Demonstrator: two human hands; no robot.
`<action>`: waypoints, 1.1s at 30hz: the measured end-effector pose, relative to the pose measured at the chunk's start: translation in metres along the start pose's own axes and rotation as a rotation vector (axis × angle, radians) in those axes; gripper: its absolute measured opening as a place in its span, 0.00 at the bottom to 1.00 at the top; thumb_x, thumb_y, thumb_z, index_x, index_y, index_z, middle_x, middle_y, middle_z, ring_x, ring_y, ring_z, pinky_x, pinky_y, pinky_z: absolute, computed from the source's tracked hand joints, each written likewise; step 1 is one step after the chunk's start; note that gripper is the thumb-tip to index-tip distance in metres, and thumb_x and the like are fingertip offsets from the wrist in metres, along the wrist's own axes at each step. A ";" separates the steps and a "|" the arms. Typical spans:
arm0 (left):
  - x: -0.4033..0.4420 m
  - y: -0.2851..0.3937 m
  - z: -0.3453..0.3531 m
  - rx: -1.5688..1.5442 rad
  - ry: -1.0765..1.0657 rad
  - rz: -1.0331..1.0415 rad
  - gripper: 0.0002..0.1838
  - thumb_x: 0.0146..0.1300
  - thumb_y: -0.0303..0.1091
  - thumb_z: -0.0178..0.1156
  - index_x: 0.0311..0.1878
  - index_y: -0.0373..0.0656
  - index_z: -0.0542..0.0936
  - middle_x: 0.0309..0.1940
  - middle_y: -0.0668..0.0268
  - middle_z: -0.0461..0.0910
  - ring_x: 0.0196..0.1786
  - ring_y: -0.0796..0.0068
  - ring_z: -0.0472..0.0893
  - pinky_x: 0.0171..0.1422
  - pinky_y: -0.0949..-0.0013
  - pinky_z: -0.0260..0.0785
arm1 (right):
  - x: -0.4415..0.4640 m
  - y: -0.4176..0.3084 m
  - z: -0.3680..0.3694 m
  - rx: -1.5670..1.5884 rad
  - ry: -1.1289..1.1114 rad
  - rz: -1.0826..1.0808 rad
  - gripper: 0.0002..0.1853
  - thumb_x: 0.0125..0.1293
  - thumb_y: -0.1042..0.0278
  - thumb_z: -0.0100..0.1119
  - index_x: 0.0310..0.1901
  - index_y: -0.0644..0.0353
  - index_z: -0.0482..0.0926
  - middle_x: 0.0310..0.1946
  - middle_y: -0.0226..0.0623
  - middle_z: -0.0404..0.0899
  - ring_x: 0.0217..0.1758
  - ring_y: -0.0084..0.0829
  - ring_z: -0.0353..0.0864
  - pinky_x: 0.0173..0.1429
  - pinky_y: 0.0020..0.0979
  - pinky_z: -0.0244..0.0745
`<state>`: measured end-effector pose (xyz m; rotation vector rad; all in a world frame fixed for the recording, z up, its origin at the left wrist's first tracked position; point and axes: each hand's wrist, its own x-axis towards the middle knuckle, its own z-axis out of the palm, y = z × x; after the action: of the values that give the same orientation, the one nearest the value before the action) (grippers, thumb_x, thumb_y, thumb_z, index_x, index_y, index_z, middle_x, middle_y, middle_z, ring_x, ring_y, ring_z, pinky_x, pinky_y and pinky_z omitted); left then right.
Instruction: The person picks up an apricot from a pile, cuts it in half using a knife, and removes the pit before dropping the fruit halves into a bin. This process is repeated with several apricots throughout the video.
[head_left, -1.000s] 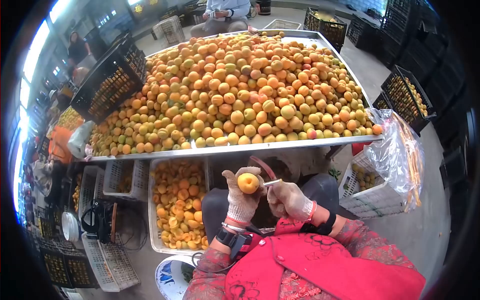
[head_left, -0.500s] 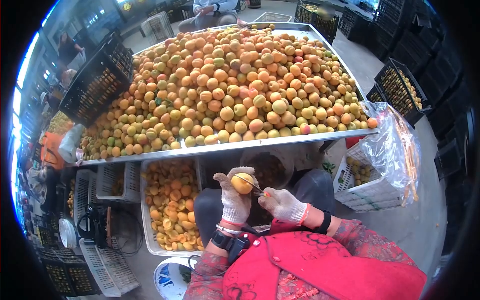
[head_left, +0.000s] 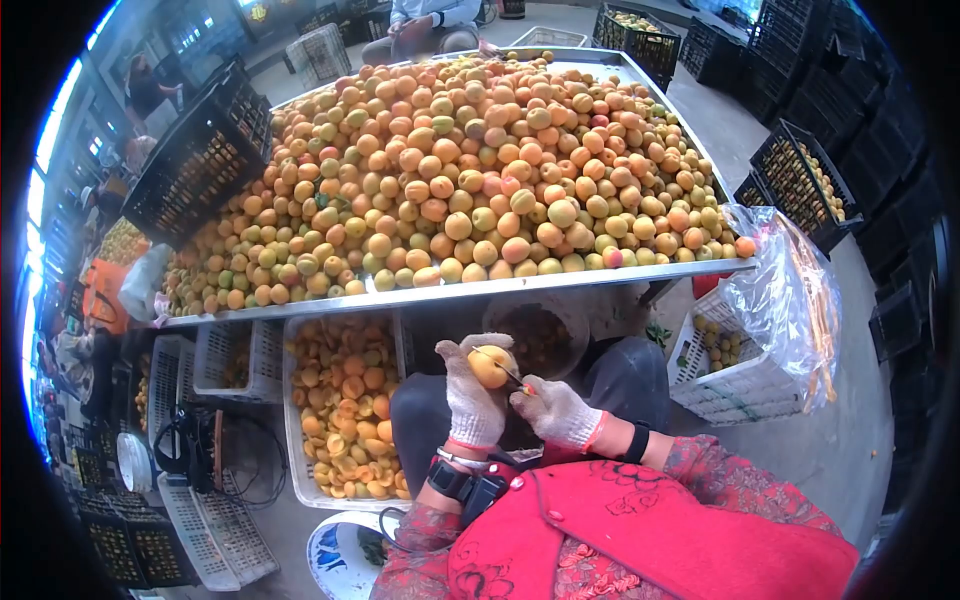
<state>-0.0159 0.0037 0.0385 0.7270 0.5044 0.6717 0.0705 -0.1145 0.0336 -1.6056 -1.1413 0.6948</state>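
In its white knitted glove, my left hand [head_left: 472,405] is closed round a yellow-orange apricot [head_left: 486,369], held above my lap. My right hand [head_left: 556,411], gloved too, grips a small knife [head_left: 516,381] with some red at its handle. The thin blade lies against the apricot's face; how deep it goes I cannot tell. Below the hands, between my knees, stands a pale bucket [head_left: 578,345] with dark contents. To the left of my knee, a white crate [head_left: 300,465] is filled with halved apricots [head_left: 350,410].
A metal-edged table [head_left: 470,296] heaped with whole apricots [head_left: 450,180] spans the front. A black crate [head_left: 200,165] tilts at its left edge. Clear plastic bags [head_left: 775,290] hang at the right corner over a white crate [head_left: 745,385]. Another person [head_left: 432,18] sits across the table.
Both hands have shifted slightly right with the apricot and knife. The apricot has turned a little in my left hand, and the blade still lies against it.
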 end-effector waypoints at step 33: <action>0.000 0.000 0.020 -0.252 -0.104 -0.212 0.32 0.71 0.63 0.51 0.58 0.41 0.72 0.39 0.54 0.83 0.48 0.59 0.81 0.57 0.57 0.74 | 0.012 0.035 -0.001 -0.237 0.108 -0.133 0.14 0.72 0.55 0.56 0.40 0.59 0.77 0.26 0.50 0.81 0.33 0.55 0.83 0.36 0.47 0.78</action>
<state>-0.0037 -0.0052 0.0513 0.4611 0.3861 0.4856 0.0880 -0.1053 0.0020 -1.7238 -1.2740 0.3928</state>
